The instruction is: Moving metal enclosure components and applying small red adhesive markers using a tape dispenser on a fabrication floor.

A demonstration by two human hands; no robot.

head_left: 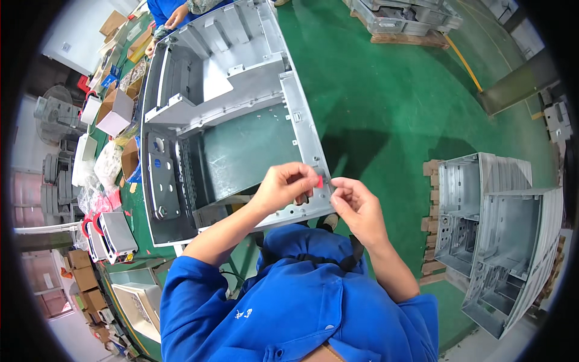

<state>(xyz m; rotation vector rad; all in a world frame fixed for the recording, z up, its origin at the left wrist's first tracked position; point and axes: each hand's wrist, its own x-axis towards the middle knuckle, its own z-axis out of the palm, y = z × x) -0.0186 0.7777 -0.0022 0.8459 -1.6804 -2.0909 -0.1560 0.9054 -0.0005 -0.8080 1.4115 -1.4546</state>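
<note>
A large grey metal cabinet frame (pixel 309 130) lies in front of me, with square openings, ribs and holes along its edges. My left hand (pixel 283 188) is over its near right corner, thumb and forefinger closed on a small red piece (pixel 319 181). Just to the right, beyond the frame's edge, my right hand (pixel 359 211) has its thumb and fingertips drawn together near the red piece. Anything between those fingertips is too small to make out. A perforated metal plate (pixel 163 187) is fitted along the frame's left side.
Another person's hand (pixel 177 16) is at the frame's far end. Cardboard boxes (pixel 116 111) and plastic bags (pixel 108 163) crowd the left. Stacked metal frames (pixel 506 235) stand on wooden pallets at right, and more metal parts (pixel 401 18) sit on a pallet farther off.
</note>
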